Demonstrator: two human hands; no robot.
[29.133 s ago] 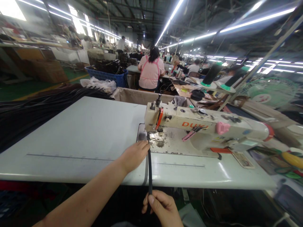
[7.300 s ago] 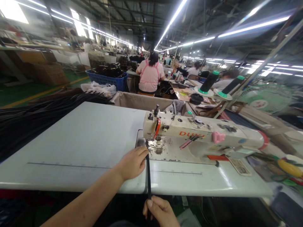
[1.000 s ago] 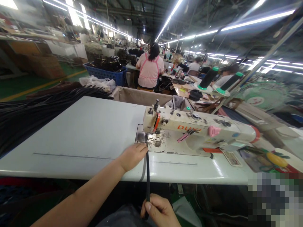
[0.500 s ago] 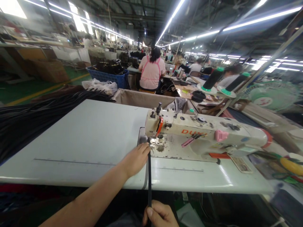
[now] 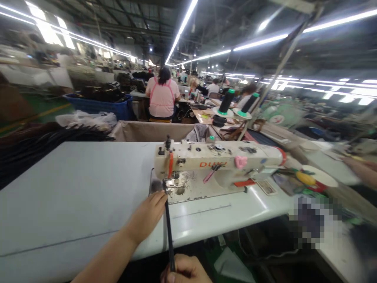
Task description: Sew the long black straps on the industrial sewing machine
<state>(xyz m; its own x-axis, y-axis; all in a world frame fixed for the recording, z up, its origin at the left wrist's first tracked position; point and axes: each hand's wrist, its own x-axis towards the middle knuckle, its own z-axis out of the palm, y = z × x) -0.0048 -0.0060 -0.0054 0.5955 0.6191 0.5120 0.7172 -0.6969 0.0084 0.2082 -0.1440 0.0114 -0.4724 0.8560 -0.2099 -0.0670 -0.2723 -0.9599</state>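
Observation:
A narrow black strap (image 5: pixel 169 228) runs from under the presser foot of a white sewing machine (image 5: pixel 188 157) down over the table's front edge. My left hand (image 5: pixel 150 212) is at the strap just in front of the needle area, its fingers close together and their tips on the strap; the thumb is hidden. Below the table edge, my right hand (image 5: pixel 185 269) grips the strap's lower part between thumb and curled fingers. Between the two hands the strap is taut and nearly straight.
A white sewing table (image 5: pixel 73 184) carries a printed ruler line. Bundled black strips (image 5: pixel 44 149) lie at its left. Behind are a fabric-lined bin (image 5: pixel 141 131), a blue crate (image 5: pixel 103 106) and a seated person (image 5: pixel 163 96). Thread cones (image 5: pixel 226 102) and a fan (image 5: pixel 277 114) stand at right.
The view has turned to the right, so the machine and table appear further left. Both hands keep their places on the strap, the left by the presser foot, the right below the edge.

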